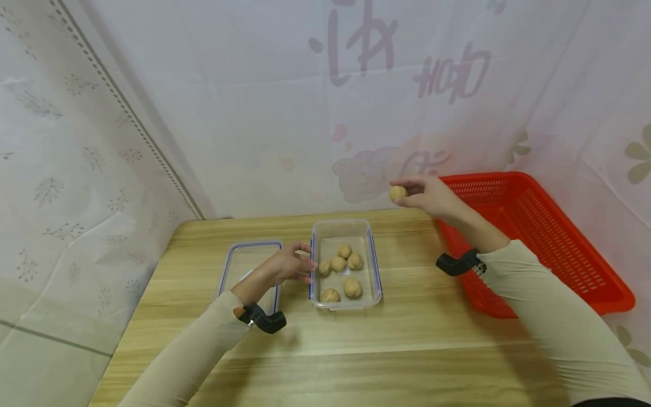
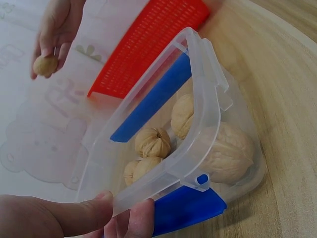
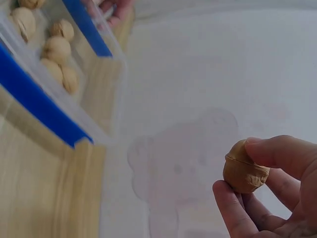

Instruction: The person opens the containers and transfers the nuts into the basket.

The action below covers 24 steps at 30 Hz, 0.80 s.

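Work appears unfinished: six round, tan walnuts (image 1: 353,288) lie in the clear rectangular plastic container (image 1: 343,236); a seventh walnut (image 1: 397,194), pinched by the right hand (image 1: 426,195), is aloft between container and red perforated plastic basket (image 1: 555,226), not yet set down. The left hand (image 1: 289,263) grips the container's left wall. The clear, blue-edged plastic lid (image 1: 246,261) lies unfitted, left.

A round, tan, ridged walnut (image 1: 398,194) is pinched in the right hand (image 1: 426,196), raised beyond the box's far right corner. The clear plastic box (image 1: 335,233), blue-sided and open-topped, stands upright, its left rim gripped by the left hand (image 1: 289,264). Six walnuts (image 1: 352,288) lie inside.
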Motion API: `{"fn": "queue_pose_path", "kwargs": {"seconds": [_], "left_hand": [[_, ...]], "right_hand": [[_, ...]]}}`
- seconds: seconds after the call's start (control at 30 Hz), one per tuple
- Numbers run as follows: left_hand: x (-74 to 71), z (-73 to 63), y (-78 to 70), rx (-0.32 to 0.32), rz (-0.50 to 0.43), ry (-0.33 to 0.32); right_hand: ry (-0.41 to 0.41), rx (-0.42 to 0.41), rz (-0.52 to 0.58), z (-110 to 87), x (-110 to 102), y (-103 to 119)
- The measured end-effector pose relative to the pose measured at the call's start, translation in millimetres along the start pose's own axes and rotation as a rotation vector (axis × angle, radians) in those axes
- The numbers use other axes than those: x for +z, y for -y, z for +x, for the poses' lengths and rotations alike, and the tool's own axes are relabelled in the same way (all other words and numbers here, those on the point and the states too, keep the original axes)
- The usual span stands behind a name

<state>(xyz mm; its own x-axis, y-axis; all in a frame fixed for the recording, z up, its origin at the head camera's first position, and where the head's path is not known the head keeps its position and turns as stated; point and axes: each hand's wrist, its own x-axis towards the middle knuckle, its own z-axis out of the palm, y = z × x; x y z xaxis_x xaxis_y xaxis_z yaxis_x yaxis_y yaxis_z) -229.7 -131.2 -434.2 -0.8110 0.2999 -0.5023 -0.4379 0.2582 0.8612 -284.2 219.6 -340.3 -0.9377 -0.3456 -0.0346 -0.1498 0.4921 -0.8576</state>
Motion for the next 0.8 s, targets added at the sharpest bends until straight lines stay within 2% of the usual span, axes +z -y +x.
{"fn": "queue_pose_path", "kwargs": {"seconds": [0.27, 0.37, 0.5, 0.8], "left_hand": [[-1.0, 1.0, -0.4, 0.010, 0.001, -0.002], [-1.4, 1.6, 0.1, 0.015, 0.003, 0.000], [-1.6, 2.3, -0.3, 0.015, -0.003, -0.003], [-0.8, 2.5, -1.3, 0.012, -0.019, -0.007]], "right_hand": [[-0.081, 0.024, 0.004, -11.7, -46, -18], [-0.116, 0.031, 0.015, -13.7, -61, -31], [-0.144, 0.086, -0.004, -15.4, -80, -52], [-0.168, 0.180, -0.114, -16.6, -101, -98]]}}
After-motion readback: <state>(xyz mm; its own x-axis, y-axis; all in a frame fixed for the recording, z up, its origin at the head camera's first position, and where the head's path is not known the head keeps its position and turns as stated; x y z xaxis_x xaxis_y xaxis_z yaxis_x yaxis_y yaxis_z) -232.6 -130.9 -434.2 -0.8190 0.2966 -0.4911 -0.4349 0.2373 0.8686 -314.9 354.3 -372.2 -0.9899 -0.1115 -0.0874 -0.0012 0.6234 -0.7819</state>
